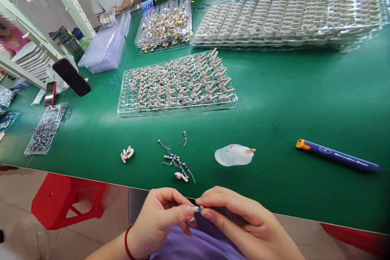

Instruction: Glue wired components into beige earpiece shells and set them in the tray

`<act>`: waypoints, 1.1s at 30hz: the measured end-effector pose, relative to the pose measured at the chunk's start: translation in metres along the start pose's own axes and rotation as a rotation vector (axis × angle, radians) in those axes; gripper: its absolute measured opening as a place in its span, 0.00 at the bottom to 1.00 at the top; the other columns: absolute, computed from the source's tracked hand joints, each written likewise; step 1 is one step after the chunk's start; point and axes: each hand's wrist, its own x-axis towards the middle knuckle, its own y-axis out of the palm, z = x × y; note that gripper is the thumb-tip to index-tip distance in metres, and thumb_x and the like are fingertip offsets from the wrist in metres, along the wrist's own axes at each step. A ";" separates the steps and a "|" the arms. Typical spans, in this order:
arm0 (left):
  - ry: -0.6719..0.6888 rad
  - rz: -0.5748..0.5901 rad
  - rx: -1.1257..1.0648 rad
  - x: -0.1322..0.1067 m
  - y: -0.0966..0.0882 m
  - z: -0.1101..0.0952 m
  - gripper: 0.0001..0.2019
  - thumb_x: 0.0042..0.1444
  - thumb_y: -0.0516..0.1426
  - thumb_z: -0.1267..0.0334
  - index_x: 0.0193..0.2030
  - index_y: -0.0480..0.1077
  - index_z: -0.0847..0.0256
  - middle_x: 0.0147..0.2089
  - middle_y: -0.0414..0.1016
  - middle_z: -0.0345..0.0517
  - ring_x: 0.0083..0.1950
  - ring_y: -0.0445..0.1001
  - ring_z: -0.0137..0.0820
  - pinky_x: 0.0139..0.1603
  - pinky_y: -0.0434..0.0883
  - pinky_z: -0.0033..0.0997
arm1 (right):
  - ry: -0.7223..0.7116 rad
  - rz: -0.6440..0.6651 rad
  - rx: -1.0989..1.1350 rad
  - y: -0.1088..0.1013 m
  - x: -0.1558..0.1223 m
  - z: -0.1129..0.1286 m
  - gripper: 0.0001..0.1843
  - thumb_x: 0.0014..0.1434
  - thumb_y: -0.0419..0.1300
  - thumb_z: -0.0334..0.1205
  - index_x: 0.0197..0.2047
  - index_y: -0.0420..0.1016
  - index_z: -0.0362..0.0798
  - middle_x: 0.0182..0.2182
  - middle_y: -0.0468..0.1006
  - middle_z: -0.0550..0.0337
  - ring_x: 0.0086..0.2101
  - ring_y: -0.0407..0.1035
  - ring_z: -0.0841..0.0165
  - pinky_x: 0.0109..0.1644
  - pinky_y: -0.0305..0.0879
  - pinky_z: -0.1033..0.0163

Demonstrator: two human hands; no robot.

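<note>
Close to my lap, both hands meet at the table's front edge. My left hand (163,220) is closed, pinching a white earbud shell (195,209) that is mostly covered by the fingers. The thumb and forefinger of my right hand (240,216) close on a small dark-and-blue circuit board (200,208) at the shell's end. How deep the board sits in the shell is too small to tell. Just beyond my hands lie several wired circuit boards (173,158) and a loose earbud shell (182,176). A few more white shells (127,154) form a small pile to the left.
A tray of earbud shells (179,83) stands mid-table, with larger stacked trays (286,16) behind. A soft translucent bottle (233,155) and a blue cutter knife (338,156) lie to the right. Phones (71,76) and a parts tray (45,132) are left. Co-workers sit opposite.
</note>
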 end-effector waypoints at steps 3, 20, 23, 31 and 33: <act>0.011 -0.003 -0.005 0.000 0.002 0.000 0.16 0.37 0.72 0.56 0.23 0.75 0.67 0.23 0.74 0.44 0.24 0.72 0.26 0.20 0.69 0.21 | 0.022 -0.045 0.012 0.001 -0.002 -0.001 0.05 0.61 0.61 0.40 0.35 0.78 0.50 0.27 0.79 0.59 0.27 0.75 0.69 0.29 0.73 0.71; 0.086 0.013 0.141 -0.001 -0.002 0.000 0.15 0.42 0.70 0.57 0.26 0.74 0.66 0.24 0.74 0.41 0.22 0.69 0.22 0.24 0.68 0.22 | -0.004 0.002 0.107 0.003 0.002 0.001 0.06 0.60 0.62 0.37 0.38 0.82 0.52 0.29 0.79 0.57 0.28 0.76 0.69 0.29 0.73 0.71; 0.095 0.016 0.161 -0.002 0.000 -0.003 0.14 0.42 0.70 0.58 0.26 0.74 0.66 0.25 0.74 0.41 0.22 0.68 0.21 0.24 0.67 0.21 | -0.018 0.008 0.101 0.001 0.002 0.003 0.07 0.60 0.62 0.35 0.39 0.83 0.53 0.29 0.79 0.58 0.28 0.76 0.70 0.29 0.73 0.72; 0.102 0.031 0.159 -0.003 0.000 -0.003 0.14 0.43 0.70 0.57 0.26 0.74 0.66 0.25 0.74 0.41 0.22 0.68 0.20 0.24 0.66 0.20 | -0.058 0.002 0.111 0.001 0.004 0.004 0.11 0.59 0.63 0.31 0.42 0.83 0.55 0.28 0.79 0.59 0.26 0.75 0.71 0.28 0.72 0.73; 0.100 0.034 0.151 -0.003 -0.001 0.000 0.14 0.43 0.70 0.58 0.27 0.75 0.66 0.25 0.74 0.41 0.22 0.68 0.21 0.24 0.67 0.20 | -0.069 -0.006 0.116 0.002 0.004 0.004 0.14 0.58 0.62 0.30 0.43 0.82 0.57 0.28 0.79 0.60 0.27 0.75 0.71 0.28 0.72 0.73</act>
